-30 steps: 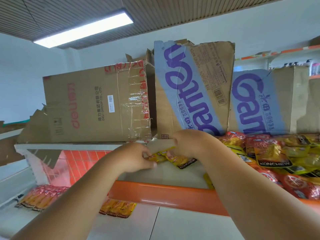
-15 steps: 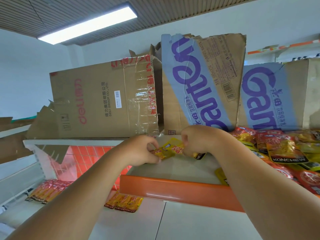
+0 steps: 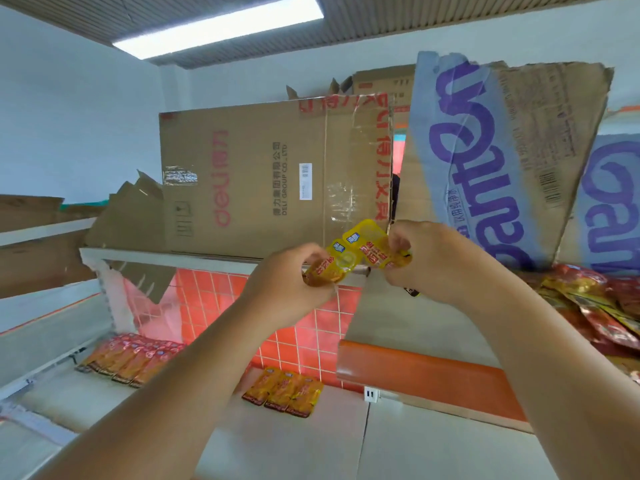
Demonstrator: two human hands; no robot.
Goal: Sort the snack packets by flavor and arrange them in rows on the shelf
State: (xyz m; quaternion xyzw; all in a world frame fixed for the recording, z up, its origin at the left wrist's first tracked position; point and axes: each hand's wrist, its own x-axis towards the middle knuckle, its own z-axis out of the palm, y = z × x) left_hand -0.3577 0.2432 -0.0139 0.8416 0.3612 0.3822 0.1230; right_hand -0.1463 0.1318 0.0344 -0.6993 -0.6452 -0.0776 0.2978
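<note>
Holding two yellow packets (image 3: 372, 247) up before a brown box (image 3: 259, 174), both hands are working close together in the head view. The left hand (image 3: 287, 289) is pinching the lower packet with curled fingers, and the right hand (image 3: 436, 265) is pinching the upper one. The two packets are touching. They are hanging above the left end of the shelf (image 3: 433, 379). A pile (image 3: 595, 306) of red and yellow packets is lying on it at the right. On the lower shelf (image 3: 311, 438), a yellow row (image 3: 282, 391) and a red row (image 3: 131, 358) are lying apart.

Yellow snack packets (image 3: 360, 252) with red print, orange shelf edge (image 3: 429, 382), brown cardboard box (image 3: 263, 174) with red lettering
</note>
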